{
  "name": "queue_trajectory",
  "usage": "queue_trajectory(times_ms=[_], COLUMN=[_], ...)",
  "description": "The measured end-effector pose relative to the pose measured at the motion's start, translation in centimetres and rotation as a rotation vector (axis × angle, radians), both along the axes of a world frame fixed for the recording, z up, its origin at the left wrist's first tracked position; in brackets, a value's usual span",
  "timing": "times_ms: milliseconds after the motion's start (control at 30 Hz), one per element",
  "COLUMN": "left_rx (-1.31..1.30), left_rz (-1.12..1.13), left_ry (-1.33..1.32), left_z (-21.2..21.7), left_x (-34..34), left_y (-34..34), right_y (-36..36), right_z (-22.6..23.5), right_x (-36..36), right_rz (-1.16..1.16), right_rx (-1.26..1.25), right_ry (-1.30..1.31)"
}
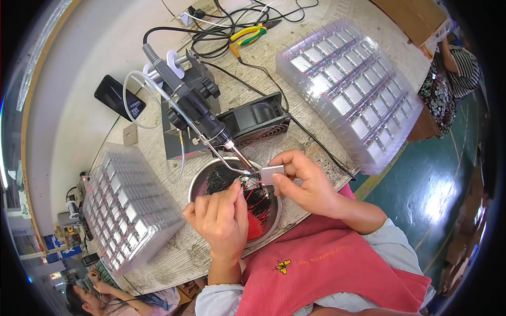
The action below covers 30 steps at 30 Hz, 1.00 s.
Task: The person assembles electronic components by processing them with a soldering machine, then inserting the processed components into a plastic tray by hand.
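My right hand (303,181) pinches a small flat silver cell (271,174) and holds it at the tip of a fixed soldering iron (200,110) on a stand. My left hand (221,218) grips thin red and black wires (252,190), with their ends up at the iron tip beside the cell. Both hands hover over a round metal bowl (200,181) filled with more red and black wires.
Clear plastic trays of silver cells lie at the left (126,208) and the upper right (353,89). A black fan (258,118) sits behind the bowl. A phone (120,97), yellow-green pliers (252,34) and cables lie farther back. Other people sit at the lower left and far right.
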State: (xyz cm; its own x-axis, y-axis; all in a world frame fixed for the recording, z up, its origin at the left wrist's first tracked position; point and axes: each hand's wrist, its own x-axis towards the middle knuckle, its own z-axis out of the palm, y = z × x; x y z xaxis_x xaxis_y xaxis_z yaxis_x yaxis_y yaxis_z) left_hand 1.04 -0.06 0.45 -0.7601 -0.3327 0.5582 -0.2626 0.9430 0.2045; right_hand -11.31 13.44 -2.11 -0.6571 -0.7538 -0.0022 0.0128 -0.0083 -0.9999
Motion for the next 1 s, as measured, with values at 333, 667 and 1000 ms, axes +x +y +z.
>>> queue_trajectory(times_ms=[333, 667, 1000], left_rx=[0.044, 0.001, -0.015], left_rz=[0.031, 0.016, 0.025], left_ry=[-0.027, -0.009, -0.002], left_z=[0.42, 0.04, -0.16], left_x=[-0.44, -0.47, -0.69], left_y=[0.60, 0.24, 0.36], right_y=[0.03, 0.04, 0.14], right_z=[0.08, 0.03, 0.04], right_x=[0.00, 0.12, 0.09], right_rz=[0.030, 0.028, 0.033], right_rx=[-0.014, -0.004, -0.001], right_ry=[-0.026, -0.019, -0.001])
